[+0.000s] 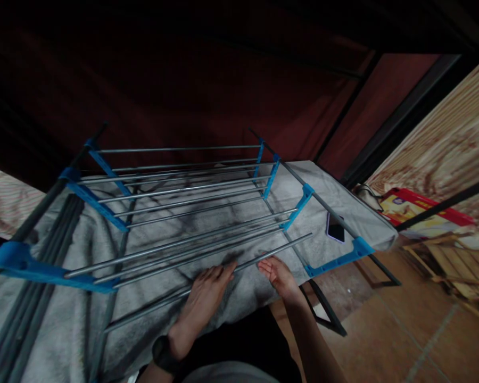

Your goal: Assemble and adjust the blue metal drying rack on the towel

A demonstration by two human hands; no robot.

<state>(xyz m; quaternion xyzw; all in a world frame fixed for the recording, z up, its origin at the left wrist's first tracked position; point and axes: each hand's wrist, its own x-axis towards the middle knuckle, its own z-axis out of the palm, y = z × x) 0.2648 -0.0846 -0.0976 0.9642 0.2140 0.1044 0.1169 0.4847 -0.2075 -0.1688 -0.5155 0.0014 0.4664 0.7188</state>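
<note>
My left hand (pixel 207 292), wearing a black watch (pixel 164 354) at the wrist, is closed over a loose grey metal tube (pixel 143 315). The undersides of its fingers are hidden. Close to the same tube, toward its right end, my right hand (pixel 278 275) is open with fingers stretched out; whether they touch it I cannot tell. Beyond both hands lies a partly assembled rack of metal tubes (pixel 183 242) joined by blue plastic brackets (pixel 297 210). The near right blue bracket (pixel 339 258) has no crossbar visible in it.
Several loose dark tubes (pixel 43 266) lie at left on a grey blanket (pixel 135 351). A phone (pixel 336 227) rests on the blanket at right. Beyond are a red and yellow box (pixel 419 210) and a wooden slatted item (pixel 459 260). Black metal legs (pixel 323 308) stand near the floor.
</note>
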